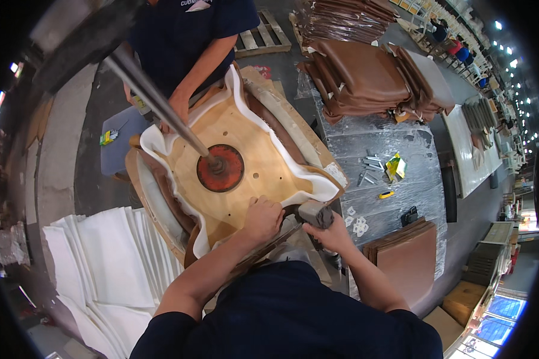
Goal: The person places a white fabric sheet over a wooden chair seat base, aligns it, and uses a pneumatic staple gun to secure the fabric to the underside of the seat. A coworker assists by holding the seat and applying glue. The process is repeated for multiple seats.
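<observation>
A wooden seat panel [221,206] lies in front of me, with white padding [321,186] folded up round its rim and brown leather [269,122] below. A metal rod presses a round red disc [229,175] onto its middle. My left hand [263,219] is closed over the panel's near edge, gripping the cover's edge; my palm hides exactly how much. My right hand [335,234] is wrapped round a dark grey staple gun [315,213], its head beside the near right corner. A co-worker's hand [176,110] touches the far left corner.
On the right, a plastic-covered table [365,140] bears brown leather covers [365,78], metal staple strips [372,170], a yellow box [395,167], a yellow cutter [386,194] and brown sheets [404,254]. White padding sheets [111,251] lie on the left. The rod [156,96] slants overhead.
</observation>
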